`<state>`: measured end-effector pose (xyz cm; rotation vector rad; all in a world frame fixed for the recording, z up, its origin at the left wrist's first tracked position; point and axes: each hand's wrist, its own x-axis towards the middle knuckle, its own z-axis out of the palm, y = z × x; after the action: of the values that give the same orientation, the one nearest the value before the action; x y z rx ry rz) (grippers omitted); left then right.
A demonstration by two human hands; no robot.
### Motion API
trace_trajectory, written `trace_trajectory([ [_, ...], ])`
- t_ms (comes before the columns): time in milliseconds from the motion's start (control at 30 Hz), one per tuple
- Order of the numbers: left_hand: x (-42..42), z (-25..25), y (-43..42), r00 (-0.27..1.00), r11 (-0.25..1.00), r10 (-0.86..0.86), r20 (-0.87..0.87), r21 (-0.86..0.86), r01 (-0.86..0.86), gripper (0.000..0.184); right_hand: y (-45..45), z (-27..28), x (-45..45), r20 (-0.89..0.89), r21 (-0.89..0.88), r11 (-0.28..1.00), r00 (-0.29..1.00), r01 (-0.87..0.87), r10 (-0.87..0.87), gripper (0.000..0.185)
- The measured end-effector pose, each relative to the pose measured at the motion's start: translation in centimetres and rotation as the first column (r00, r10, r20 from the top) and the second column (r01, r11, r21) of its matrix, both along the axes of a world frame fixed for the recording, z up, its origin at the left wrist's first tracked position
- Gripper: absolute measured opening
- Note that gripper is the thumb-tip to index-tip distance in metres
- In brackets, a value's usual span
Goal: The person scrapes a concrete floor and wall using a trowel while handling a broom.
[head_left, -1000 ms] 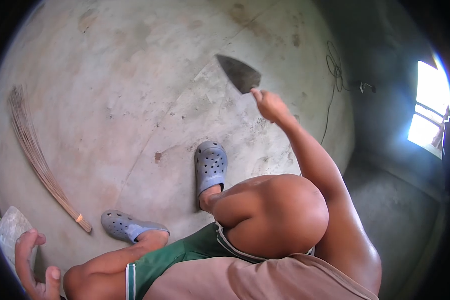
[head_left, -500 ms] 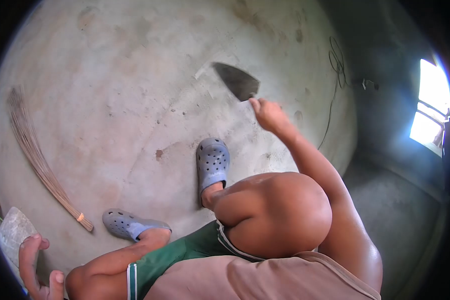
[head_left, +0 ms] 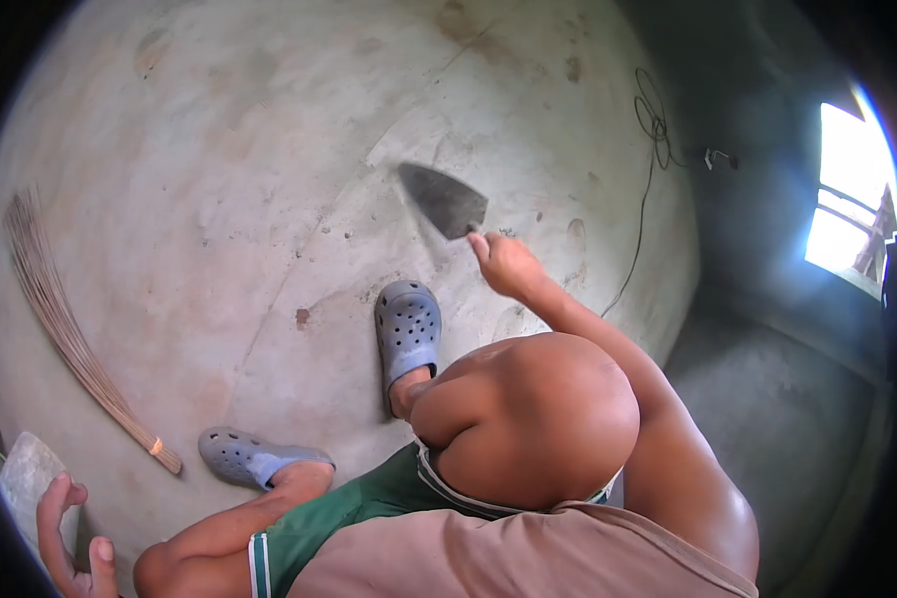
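My right hand is closed round the handle of a pointed trowel. The dark grey blade lies low over the concrete floor, its tip pointing to the far left; whether it touches the floor is hard to tell. Fine scrape lines show around the blade. At the lower left, my left hand is held with bent fingers and thumb apart, nothing seen between them. Just behind it is a pale grey flat-sided thing, partly cut off by the view's dark edge.
A stick broom lies on the floor at left. My feet, in grey clogs, are on the concrete. A thin cable runs along the right to a dark wall with a bright window. Small crumbs dot the floor.
The trowel and my right hand have moved toward me and a little left. The whole view has shifted slightly. My left hand keeps about the same pose.
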<state>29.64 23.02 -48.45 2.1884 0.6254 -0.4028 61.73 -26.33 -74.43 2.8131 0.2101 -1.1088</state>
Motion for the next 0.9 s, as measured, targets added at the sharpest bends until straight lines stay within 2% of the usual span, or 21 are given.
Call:
trace_trajectory([
  [100, 1.0, 0.4, -0.1, 0.998, 0.997, -0.059, -0.004, 0.042, 0.059, 0.046, -2.0, -0.2, 1.7, 0.061, 0.022, 0.996, 0.994, -0.090, 0.088, 0.068],
  [133, 0.8, 0.4, 0.1, 0.998, 0.997, -0.058, -0.010, 0.045, 0.058, 0.046, -2.3, -0.5, 3.0, 0.002, 0.104, 0.965, 0.971, 0.239, -0.241, 0.068],
  [200, 0.8, 0.2, 0.4, 0.986, 0.986, -0.165, 0.035, 0.014, 0.164, 0.047, -2.8, 0.2, 5.0, 0.069, 0.069, 0.952, 0.950, 0.299, -0.304, 0.069],
  [233, -0.7, -0.6, 1.2, 0.986, 0.986, -0.166, 0.035, 0.012, 0.165, 0.047, -2.8, -0.2, 4.8, 0.069, 0.067, 0.952, 0.950, 0.300, -0.305, 0.069],
  [300, -5.0, -2.6, 3.3, 0.988, 0.988, -0.149, 0.027, 0.033, 0.148, 0.069, -1.6, -0.5, 3.0, 0.075, 0.064, 0.896, 0.893, 0.439, -0.443, 0.069],
  [333, -3.2, -2.1, 2.4, 0.988, 0.988, -0.154, 0.027, 0.028, 0.153, 0.069, -1.3, -0.4, 1.6, 0.076, 0.059, 0.894, 0.891, 0.444, -0.447, 0.069],
  [400, 0.0, -0.4, 0.2, 0.998, 0.998, -0.054, -0.041, 0.021, 0.055, 0.048, -1.0, -0.1, -0.7, -0.016, 0.049, 0.997, 0.998, 0.055, -0.054, 0.068],
  [433, 0.4, -0.2, 0.1, 0.996, 0.997, -0.072, -0.049, 0.014, 0.073, 0.048, -2.1, -0.2, -0.3, -0.050, 0.083, 0.994, 0.996, 0.074, -0.070, 0.069],
  [467, 0.7, -0.1, -0.1, 0.997, 0.998, -0.057, -0.046, 0.018, 0.058, 0.048, -3.7, -0.7, 0.6, 0.023, 0.071, 0.997, 1.000, 0.020, -0.021, 0.071],
  [500, 0.8, -0.3, -0.2, 0.999, 0.999, -0.034, -0.035, 0.028, 0.035, 0.048, -4.1, -0.6, 2.2, 0.024, 0.037, 0.963, 0.963, 0.267, -0.268, 0.072],
  [533, 0.9, -0.5, 0.0, 0.999, 0.999, -0.036, -0.032, 0.029, 0.037, 0.048, -4.6, -0.3, 3.4, 0.029, 0.000, 0.864, 0.864, 0.503, -0.503, 0.073],
  [600, 1.2, -1.0, 1.0, 0.988, 0.987, -0.155, -0.007, -0.043, 0.155, 0.047, -7.6, -1.2, 5.0, 0.093, 0.075, 0.852, 0.847, 0.518, -0.523, 0.074],
  [667, 2.1, -1.9, 1.7, 0.981, 0.984, -0.173, -0.089, -0.054, 0.169, 0.048, -7.5, -1.8, 4.5, 0.024, 0.021, 0.815, 0.815, 0.579, -0.579, 0.073],
  [733, 3.9, -4.1, 2.5, 0.986, 0.996, -0.088, -0.145, 0.020, 0.092, 0.056, -3.8, -0.4, 0.9, 0.000, 0.140, 0.815, 0.823, 0.563, -0.569, 0.073],
  [767, 5.3, -4.8, 2.8, 0.990, 0.995, -0.103, -0.095, -0.013, 0.102, 0.052, -2.3, 1.2, 0.1, -0.096, 0.005, 0.901, 0.897, 0.433, -0.431, 0.072],
  [800, 7.0, -5.4, 3.2, 0.992, 0.993, -0.113, -0.046, -0.042, 0.112, 0.047, -3.1, 1.0, -0.6, -0.085, -0.009, 0.988, 0.985, 0.152, -0.152, 0.072],
  [867, 9.1, -8.2, 5.6, 0.996, 0.987, -0.066, 0.057, -0.143, 0.073, 0.045, -0.4, 6.1, 0.1, -0.177, -0.102, 0.994, 0.984, -0.031, 0.013, 0.074],
  [900, 10.1, -9.3, 7.0, 0.993, 0.997, -0.065, 0.103, -0.042, 0.069, 0.044, -2.3, 5.0, 0.2, -0.041, -0.053, 0.999, 0.999, 0.002, -0.004, 0.075],
])
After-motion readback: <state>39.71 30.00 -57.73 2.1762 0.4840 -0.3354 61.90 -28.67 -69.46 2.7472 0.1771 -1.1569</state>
